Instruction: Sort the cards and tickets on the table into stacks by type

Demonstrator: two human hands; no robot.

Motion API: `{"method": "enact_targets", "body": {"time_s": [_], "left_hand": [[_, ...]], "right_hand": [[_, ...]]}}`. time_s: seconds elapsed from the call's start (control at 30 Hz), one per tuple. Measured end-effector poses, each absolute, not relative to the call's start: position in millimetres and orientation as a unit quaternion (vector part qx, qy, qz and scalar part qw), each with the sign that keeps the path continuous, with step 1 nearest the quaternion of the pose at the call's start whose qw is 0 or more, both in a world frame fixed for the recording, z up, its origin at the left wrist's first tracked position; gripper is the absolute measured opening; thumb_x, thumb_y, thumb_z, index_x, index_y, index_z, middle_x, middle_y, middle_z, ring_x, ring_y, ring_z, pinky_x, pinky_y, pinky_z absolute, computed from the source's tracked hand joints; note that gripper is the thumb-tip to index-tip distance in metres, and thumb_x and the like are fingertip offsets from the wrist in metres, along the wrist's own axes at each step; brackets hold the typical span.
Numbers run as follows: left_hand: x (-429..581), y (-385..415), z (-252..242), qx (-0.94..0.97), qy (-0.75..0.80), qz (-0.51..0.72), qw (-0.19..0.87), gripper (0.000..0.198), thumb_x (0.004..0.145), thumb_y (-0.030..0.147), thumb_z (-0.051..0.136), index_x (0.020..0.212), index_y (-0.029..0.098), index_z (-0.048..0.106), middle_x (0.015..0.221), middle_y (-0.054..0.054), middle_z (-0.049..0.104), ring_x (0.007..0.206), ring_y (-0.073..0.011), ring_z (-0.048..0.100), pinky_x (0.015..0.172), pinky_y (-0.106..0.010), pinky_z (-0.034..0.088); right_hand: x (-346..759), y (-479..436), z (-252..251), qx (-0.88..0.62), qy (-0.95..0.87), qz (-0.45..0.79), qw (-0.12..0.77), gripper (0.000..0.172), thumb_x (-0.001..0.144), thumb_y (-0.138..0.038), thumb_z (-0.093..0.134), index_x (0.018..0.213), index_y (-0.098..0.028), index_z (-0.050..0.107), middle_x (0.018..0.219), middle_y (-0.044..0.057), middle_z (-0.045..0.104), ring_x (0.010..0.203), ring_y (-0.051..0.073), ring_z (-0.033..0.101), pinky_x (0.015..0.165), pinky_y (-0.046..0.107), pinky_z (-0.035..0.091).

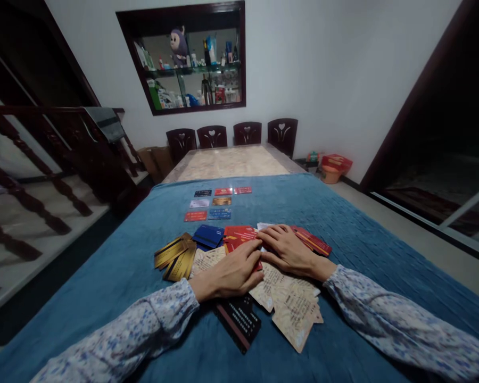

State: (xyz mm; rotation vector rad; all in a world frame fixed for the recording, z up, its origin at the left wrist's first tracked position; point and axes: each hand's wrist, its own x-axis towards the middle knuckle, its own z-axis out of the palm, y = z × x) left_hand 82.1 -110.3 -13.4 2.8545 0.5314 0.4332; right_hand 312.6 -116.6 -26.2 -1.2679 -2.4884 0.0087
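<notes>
My left hand [229,271] and my right hand [289,250] rest side by side, palms down, on a loose pile of cards [287,303] on a blue cloth [104,276]. Both hands have fingers stretched flat over the red cards [239,234] in the middle of the pile. Gold cards [175,255] fan out to the left, a blue card [208,235] lies above them, and black cards [239,319] lie below my left wrist. Farther up the cloth, several cards [213,205] lie laid out in neat rows.
Beyond the blue cloth the table's marble top [227,162] shows, with several dark chairs [231,134] at its far end. A wall niche [189,58] holds bottles and a toy. A wooden railing [43,159] runs on the left; a red container [335,165] sits by the wall.
</notes>
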Motion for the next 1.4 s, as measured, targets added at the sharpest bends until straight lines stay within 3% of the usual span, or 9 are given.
{"method": "enact_targets", "body": {"time_s": [0.27, 0.47, 0.67, 0.83, 0.97, 1.1, 1.4], "left_hand": [[80.1, -111.4, -12.9, 0.982, 0.121, 0.114, 0.090, 0.036, 0.104, 0.030, 0.041, 0.135, 0.016, 0.054, 0.147, -0.020, 0.055, 0.138, -0.0295, 0.053, 0.117, -0.046, 0.045], [80.0, -115.5, -8.8, 0.986, 0.071, 0.103, 0.107, 0.038, 0.105, 0.029, 0.039, 0.137, 0.016, 0.056, 0.141, -0.019, 0.060, 0.132, -0.0282, 0.057, 0.115, -0.043, 0.047], [79.7, -103.7, -8.1, 0.973, 0.062, 0.175, 0.136, 0.036, 0.106, 0.024, 0.037, 0.135, 0.019, 0.058, 0.140, -0.017, 0.062, 0.131, -0.0249, 0.057, 0.112, -0.042, 0.049], [71.8, -51.6, -7.2, 0.961, 0.091, 0.241, 0.104, 0.028, 0.102, 0.024, 0.049, 0.122, 0.021, 0.068, 0.128, -0.013, 0.071, 0.135, -0.0290, 0.054, 0.115, -0.052, 0.042], [63.5, -17.5, -5.0, 0.964, 0.146, 0.194, 0.106, 0.032, 0.094, 0.015, 0.057, 0.122, 0.021, 0.070, 0.132, -0.011, 0.071, 0.145, -0.0319, 0.045, 0.116, -0.056, 0.038], [60.1, -7.1, -8.6, 0.970, 0.184, 0.106, 0.122, 0.058, 0.079, 0.000, 0.056, 0.129, 0.027, 0.068, 0.145, -0.007, 0.064, 0.152, -0.0321, 0.036, 0.119, -0.061, 0.033], [54.8, -6.1, -15.3, 0.967, 0.228, 0.067, 0.094, 0.063, 0.083, 0.004, 0.057, 0.142, 0.027, 0.060, 0.153, -0.009, 0.057, 0.152, -0.0341, 0.035, 0.118, -0.060, 0.034]], "right_hand": [[340.4, -129.5, -26.0, -0.410, -0.896, 0.003, 0.174, 0.028, 0.101, -0.042, 0.046, 0.101, -0.021, 0.065, 0.101, 0.011, 0.067, 0.097, 0.025, 0.056, 0.096, 0.044, 0.040], [361.2, -135.4, -26.6, -0.377, -0.902, 0.051, 0.205, 0.019, 0.096, -0.028, 0.044, 0.088, -0.024, 0.060, 0.095, 0.010, 0.063, 0.091, 0.023, 0.055, 0.085, 0.038, 0.045], [364.4, -128.2, -20.7, -0.350, -0.909, 0.034, 0.226, 0.010, 0.090, -0.022, 0.052, 0.092, -0.021, 0.061, 0.092, 0.008, 0.064, 0.085, 0.020, 0.055, 0.077, 0.034, 0.042], [349.1, -104.0, -8.4, -0.351, -0.902, -0.021, 0.249, 0.015, 0.096, -0.024, 0.053, 0.101, -0.018, 0.067, 0.099, 0.010, 0.068, 0.091, 0.021, 0.054, 0.080, 0.036, 0.038], [325.5, -82.3, -0.6, -0.376, -0.904, -0.060, 0.194, 0.018, 0.097, -0.026, 0.056, 0.103, -0.018, 0.071, 0.103, 0.012, 0.070, 0.098, 0.024, 0.052, 0.081, 0.037, 0.034], [307.6, -68.5, 2.3, -0.427, -0.894, -0.041, 0.126, 0.021, 0.097, -0.027, 0.058, 0.109, -0.019, 0.073, 0.110, 0.013, 0.070, 0.105, 0.026, 0.050, 0.081, 0.036, 0.033], [298.6, -56.7, 3.8, -0.468, -0.882, 0.006, 0.064, 0.024, 0.099, -0.028, 0.056, 0.111, -0.021, 0.075, 0.115, 0.013, 0.071, 0.111, 0.028, 0.052, 0.082, 0.036, 0.035]]}}
